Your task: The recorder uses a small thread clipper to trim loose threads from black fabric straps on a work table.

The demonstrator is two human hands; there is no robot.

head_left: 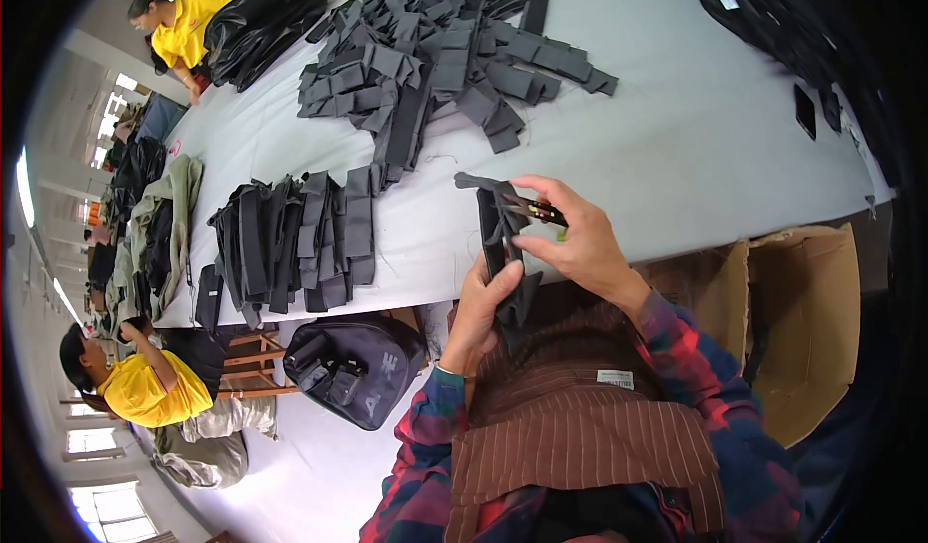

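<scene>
My left hand (480,301) is closed around a dark grey fabric strip (491,229), thumb on top, just over the table's near edge. The strip's upper end is folded, and its lower end hangs in front of my striped brown apron. In my right hand (590,250) are small thread snips (541,212) with black and yellow-green parts, pinched between thumb and fingers. Their tips lie against the strip. Beyond my hands rises a loose heap of similar dark strips (449,65). More strips lie side by side in a row (290,239) to the left.
The white-covered table (667,147) spans the view. Black garments (783,26) and a flat black object (804,112) lie far right. An open cardboard box (802,350) stands right of me; a black bag (362,379) sits lower left. Two people in yellow shirts are at left.
</scene>
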